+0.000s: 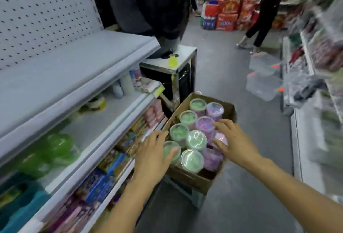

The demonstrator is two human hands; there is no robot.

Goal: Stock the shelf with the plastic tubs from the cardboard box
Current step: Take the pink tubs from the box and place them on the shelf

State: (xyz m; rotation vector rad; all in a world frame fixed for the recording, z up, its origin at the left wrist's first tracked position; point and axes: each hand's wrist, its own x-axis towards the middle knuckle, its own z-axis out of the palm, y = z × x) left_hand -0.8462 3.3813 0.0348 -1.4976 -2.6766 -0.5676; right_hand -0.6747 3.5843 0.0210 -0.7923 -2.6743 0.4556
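— Where do the tubs lie?
— The round clear-lidded green and purple plastic tubs (pixel 196 139) stand upright in the open brown cardboard box (pixel 189 178), beside the white metal shelf (pixel 104 129).
— And the hands?
— The left hand (pixel 152 155) rests with fingers spread, relaxed, on a green tub; the right hand (pixel 234 141), fingers spread, touches the purple ones. Neither grips.

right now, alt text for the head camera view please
Two bare hands, the left hand and right hand, reach over green and purple plastic tubs packed in an open cardboard box on a shop aisle floor. Stocked shelves stand to the left.
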